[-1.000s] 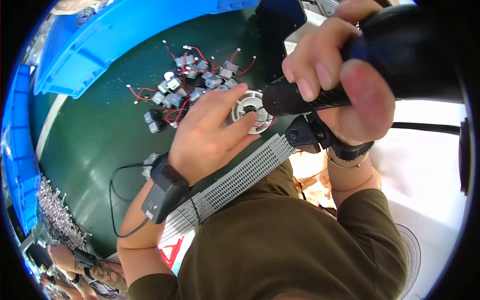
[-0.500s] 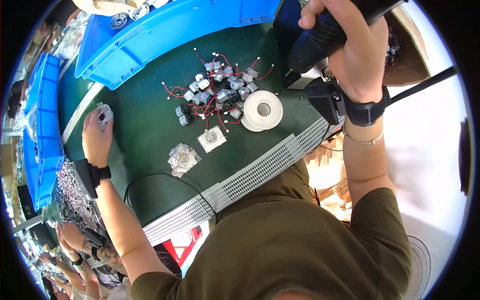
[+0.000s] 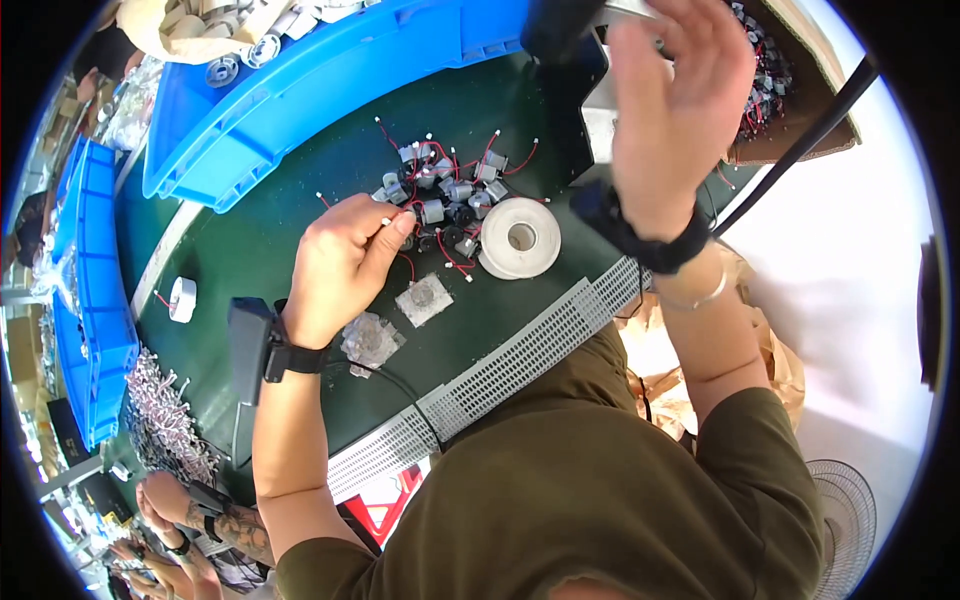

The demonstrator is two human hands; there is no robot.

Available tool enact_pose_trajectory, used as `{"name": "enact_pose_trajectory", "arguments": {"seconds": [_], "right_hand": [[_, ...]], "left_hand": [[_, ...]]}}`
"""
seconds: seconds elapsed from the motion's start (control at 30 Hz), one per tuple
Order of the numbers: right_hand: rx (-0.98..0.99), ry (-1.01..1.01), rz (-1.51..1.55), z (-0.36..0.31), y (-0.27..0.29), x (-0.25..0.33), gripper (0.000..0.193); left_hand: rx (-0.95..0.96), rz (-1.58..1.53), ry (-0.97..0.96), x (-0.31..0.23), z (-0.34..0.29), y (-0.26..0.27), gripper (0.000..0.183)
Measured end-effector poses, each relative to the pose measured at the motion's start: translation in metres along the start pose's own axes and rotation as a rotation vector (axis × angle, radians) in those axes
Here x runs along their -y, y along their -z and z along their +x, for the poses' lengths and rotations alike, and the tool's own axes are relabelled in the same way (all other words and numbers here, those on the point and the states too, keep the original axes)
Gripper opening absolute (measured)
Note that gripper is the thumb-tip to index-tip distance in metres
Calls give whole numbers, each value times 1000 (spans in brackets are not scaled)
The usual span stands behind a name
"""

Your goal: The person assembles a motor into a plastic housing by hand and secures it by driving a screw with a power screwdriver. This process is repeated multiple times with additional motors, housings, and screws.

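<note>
My left hand reaches to the near left edge of a pile of small grey motors with red leads. Its thumb and forefinger are pinched together at a small motor, mostly hidden, whose white plug shows at the fingertips. My right hand is raised at the upper right, blurred, fingers apart, with nothing seen in it. To its left, a black cylindrical hand tool hangs clear of the fingers, also smeared by motion. A round white part with a short red lead lies on the green table's left side.
A white spool stands beside the motors, near a flat foil-like square and a crumpled clear wrapper. Blue bins line the far side. Screws are heaped at left; a cardboard box holds parts at right. Co-workers' hands show lower left.
My left hand has left the round white part on the table and moved right to the motors. My right hand has let go of the black tool, which is now farther left.
</note>
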State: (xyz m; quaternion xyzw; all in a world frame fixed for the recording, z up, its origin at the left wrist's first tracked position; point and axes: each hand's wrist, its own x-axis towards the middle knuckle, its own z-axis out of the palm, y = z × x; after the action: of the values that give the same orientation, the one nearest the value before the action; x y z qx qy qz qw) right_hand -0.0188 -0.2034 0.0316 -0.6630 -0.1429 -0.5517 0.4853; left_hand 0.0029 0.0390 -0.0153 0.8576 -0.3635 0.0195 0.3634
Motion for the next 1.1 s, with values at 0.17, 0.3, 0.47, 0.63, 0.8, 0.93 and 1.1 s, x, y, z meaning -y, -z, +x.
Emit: {"name": "enact_pose_trajectory", "arguments": {"seconds": [0.17, 0.3, 0.47, 0.63, 0.8, 0.93, 1.1], "right_hand": [[969, -137, -98, -34, -13, -8, 23], [1483, -363, -101, -20, -30, -12, 26], [1113, -226, -195, -15, -23, -3, 17], [897, -188, -102, 3, -13, -6, 22], [928, -620, 136, 10, -3, -8, 24], [1002, -638, 92, 16, -12, -13, 22], [896, -844, 218, 7, -4, -12, 24]], "left_hand": [[112, -335, 1, 7, 18, 11, 14], [90, -307, -79, 0, 27, 17, 12], [97, -95, -27, 4, 28, 37, 9], [180, 281, 26, 5, 43, 67, 12], [-361, 386, -54, 13, 140, 119, 18], [-205, 550, -3, 63, 236, 144, 28], [-124, 717, -302, 164, 313, 123, 37]]}}
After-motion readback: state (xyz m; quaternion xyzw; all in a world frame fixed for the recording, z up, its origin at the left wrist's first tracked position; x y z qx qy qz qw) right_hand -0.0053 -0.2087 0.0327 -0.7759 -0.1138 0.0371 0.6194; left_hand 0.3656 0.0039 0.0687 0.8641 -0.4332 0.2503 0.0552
